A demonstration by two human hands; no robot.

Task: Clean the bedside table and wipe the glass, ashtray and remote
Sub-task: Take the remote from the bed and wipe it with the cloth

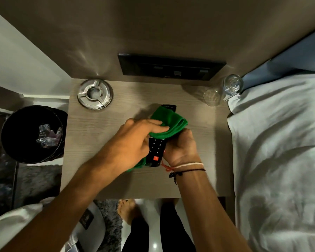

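Observation:
Over the middle of the wooden bedside table (102, 175) I hold a black remote (155, 151) with a red button facing me. My right hand (181, 149) grips the remote from the right side. My left hand (135, 140) presses a folded green cloth (168, 122) onto the remote's far half, and part of the cloth hangs under the remote. A round metal ashtray (95, 93) sits at the table's back left corner. A clear glass (225, 90) lies tipped at the back right corner, by the bed.
A black switch panel (171, 67) is set in the wall behind the table. A black bin (34, 133) with crumpled plastic stands left of the table. White bedding (280, 151) borders the table's right edge. My feet and a grey rug (107, 220) are below.

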